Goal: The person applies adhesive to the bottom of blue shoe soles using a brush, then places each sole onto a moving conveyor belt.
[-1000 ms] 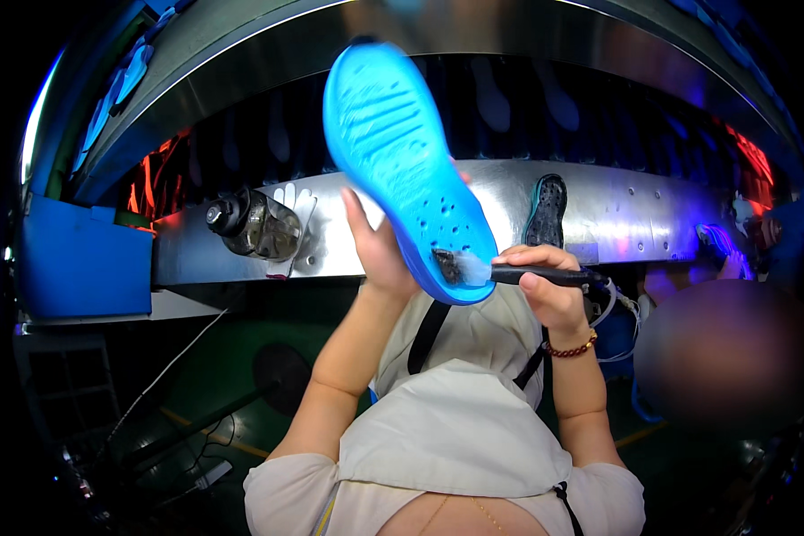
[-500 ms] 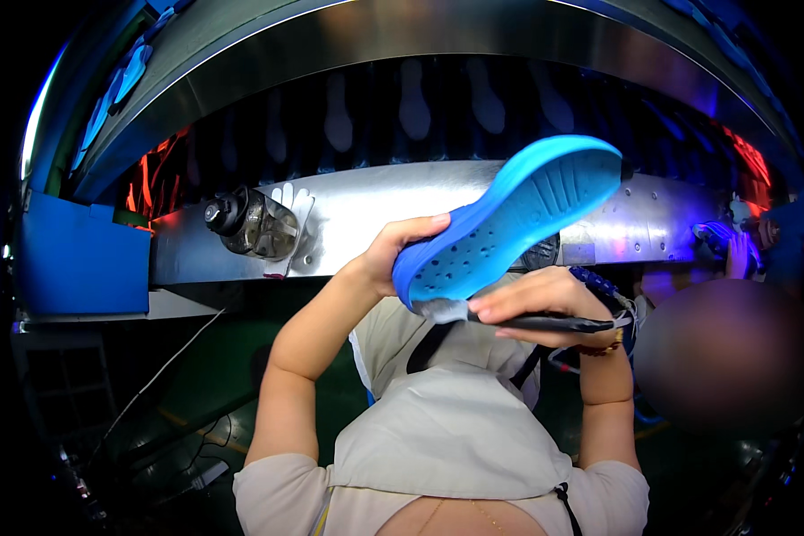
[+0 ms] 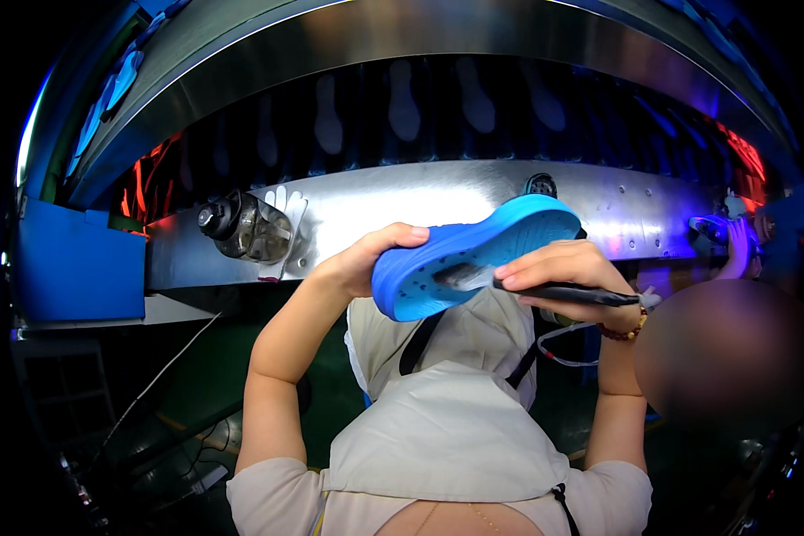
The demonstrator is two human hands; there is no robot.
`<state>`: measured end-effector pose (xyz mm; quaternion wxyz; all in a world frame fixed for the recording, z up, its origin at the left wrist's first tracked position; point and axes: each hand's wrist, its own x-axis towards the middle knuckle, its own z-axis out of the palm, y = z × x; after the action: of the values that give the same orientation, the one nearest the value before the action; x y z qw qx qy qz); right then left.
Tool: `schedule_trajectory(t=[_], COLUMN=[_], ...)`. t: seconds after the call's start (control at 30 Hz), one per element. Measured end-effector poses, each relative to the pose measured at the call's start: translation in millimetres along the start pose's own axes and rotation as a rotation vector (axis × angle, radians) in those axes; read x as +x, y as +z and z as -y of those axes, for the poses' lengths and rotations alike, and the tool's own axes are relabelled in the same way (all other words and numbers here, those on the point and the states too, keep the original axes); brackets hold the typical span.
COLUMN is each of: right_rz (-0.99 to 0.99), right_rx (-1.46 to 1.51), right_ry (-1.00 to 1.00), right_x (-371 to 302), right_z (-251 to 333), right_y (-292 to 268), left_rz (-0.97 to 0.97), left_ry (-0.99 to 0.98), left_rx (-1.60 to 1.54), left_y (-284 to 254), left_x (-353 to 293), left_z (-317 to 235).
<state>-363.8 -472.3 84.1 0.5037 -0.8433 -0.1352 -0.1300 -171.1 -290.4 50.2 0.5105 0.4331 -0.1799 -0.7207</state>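
Observation:
My left hand is closed around one end of a blue shoe sole, thumb along its upper edge. The sole's hollow light-blue inner side, dotted with small holes, faces me at a tilt. In my right hand is a brush with a black handle and pale bristles. The bristle end lies over the hole-dotted part of the sole, and motion smears it. A beaded bracelet circles my right wrist.
A metal ledge crosses ahead, carrying a dark-capped clear bottle and a white glove at left. Beyond it, sole-shaped pieces line a dark machine. Another person's hand works at right, below red lights.
The brush has moved from the sole's near edge onto its inner face. The sole has turned flatter and come down toward me, uncovering a dark round thing on the ledge behind it.

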Motion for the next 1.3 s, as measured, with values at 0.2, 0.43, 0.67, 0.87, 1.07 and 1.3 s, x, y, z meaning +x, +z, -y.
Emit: schedule_trajectory(t=[0.2, 0.43, 0.67, 0.87, 1.07, 1.3], right_rz=[0.120, 0.023, -0.340, -0.521, -0.050, -0.384], right_rx=[0.044, 0.004, -0.024, -0.033, -0.090, -0.051], right_ry=[0.083, 0.084, 0.135, 0.260, -0.006, 0.088], right_x=[-14.6, -14.9, -2.7, -2.5, -9.0, 14.5], right_z=[1.9, 6.6, -9.7, -33.5, 11.2, -6.2], right_y=[-4.0, -0.6, 21.2, 47.8, 65.1, 30.7], left_rz=[-0.031, 0.010, 0.032, -0.066, -0.171, -0.052], left_ry=[0.087, 0.226, 0.454, 0.351, 0.526, 0.571], left_rx=[0.059, 0.121, -0.563, -0.587, -0.570, -0.626], left_y=[-12.7, -16.1, -23.3, 1.3, -7.3, 31.3], left_x=[-8.0, -18.7, 63.0, 70.7, 50.9, 45.7], left_z=[-4.0, -10.7, 46.7, 61.0, 41.8, 27.8])
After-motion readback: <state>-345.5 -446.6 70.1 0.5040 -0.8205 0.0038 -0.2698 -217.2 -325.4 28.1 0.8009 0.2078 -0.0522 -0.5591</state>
